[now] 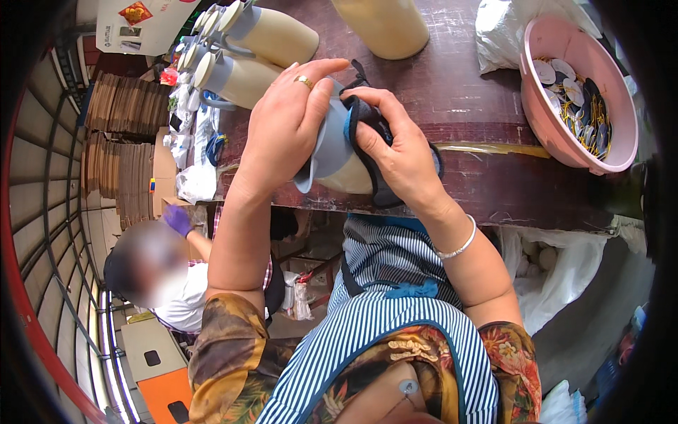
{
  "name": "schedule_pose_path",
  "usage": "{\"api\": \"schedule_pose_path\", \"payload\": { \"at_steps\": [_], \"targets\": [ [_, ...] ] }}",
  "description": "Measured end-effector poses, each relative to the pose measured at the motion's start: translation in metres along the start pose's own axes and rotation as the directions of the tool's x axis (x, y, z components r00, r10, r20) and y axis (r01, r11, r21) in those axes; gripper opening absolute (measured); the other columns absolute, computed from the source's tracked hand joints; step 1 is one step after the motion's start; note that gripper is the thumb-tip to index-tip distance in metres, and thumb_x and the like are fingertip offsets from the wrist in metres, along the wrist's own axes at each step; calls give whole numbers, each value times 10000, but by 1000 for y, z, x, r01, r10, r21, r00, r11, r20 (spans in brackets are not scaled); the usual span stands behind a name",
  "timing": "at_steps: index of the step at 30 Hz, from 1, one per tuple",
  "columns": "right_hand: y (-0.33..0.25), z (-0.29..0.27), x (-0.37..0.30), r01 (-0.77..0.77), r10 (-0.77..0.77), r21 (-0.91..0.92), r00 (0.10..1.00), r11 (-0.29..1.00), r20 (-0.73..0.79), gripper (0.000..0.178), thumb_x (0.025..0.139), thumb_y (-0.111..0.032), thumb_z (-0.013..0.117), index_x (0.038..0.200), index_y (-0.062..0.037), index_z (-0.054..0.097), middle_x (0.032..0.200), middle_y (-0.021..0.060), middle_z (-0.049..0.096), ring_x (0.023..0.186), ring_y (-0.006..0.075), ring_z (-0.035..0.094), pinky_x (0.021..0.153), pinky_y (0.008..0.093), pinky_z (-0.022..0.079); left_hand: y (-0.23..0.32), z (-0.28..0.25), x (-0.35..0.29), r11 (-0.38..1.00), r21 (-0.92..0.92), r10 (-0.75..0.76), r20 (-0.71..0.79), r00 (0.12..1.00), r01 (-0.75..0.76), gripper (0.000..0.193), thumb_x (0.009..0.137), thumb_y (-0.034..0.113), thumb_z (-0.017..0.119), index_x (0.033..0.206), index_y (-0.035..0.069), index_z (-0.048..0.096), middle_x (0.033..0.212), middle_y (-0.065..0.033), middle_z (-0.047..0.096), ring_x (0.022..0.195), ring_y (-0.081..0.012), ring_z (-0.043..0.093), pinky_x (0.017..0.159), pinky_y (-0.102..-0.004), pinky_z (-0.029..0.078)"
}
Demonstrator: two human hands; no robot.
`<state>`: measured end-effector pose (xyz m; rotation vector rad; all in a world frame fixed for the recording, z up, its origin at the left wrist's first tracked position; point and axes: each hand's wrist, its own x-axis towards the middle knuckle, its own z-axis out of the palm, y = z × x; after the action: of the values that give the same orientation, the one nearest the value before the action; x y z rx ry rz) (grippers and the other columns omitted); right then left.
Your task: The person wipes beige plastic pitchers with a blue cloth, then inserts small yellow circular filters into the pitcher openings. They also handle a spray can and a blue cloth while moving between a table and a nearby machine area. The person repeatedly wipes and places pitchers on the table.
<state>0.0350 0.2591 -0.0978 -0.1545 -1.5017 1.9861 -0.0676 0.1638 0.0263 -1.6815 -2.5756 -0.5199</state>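
A thermos jug (347, 177) with a cream body and grey-blue collar lies tilted at the table's near edge. My left hand (279, 124) is curled over its collar, covering much of the top. In my right hand (406, 152) is a black cloth (385, 193) with a blue inner side, pinched between thumb and fingers against the jug's body. A thin black cord (359, 71) sticks up from the cloth near my left fingertips. My hands hide part of the jug.
Several cream-and-grey jugs (279, 35) lie at the far left of the dark red table (473, 92); a cream jug (385, 28) stands at the far edge. A pink basin (540, 131) holds round tags with yellow strings. Leftward, a person in purple gloves (178, 220) works near stacked cardboard (116, 106).
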Motion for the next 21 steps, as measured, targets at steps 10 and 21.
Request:
{"api": "schedule_pose_path", "payload": {
  "at_steps": [10,21],
  "targets": [
    [3,7,2,-202,237,341,969,918,-64,145,1007,-135,632,1116,-40,626,1108,25,673,1007,86,607,923,254,486,0,-4,-12,962,-163,132,-421,897,-218,325,918,-13,573,1234,30,632,1324,-138,631,1203,-297,600,1034,-367,450],
    [5,3,-9,47,-50,285,999,957,3,325,883,-73,711,1195,-64,620,1240,77,642,1143,181,592,1028,329,447,-1,6,-58,959,-283,-112,-276,955,31,356,968,162,557,1283,6,619,1356,-169,579,1286,-340,534,1102,-420,388]
  ]
}}
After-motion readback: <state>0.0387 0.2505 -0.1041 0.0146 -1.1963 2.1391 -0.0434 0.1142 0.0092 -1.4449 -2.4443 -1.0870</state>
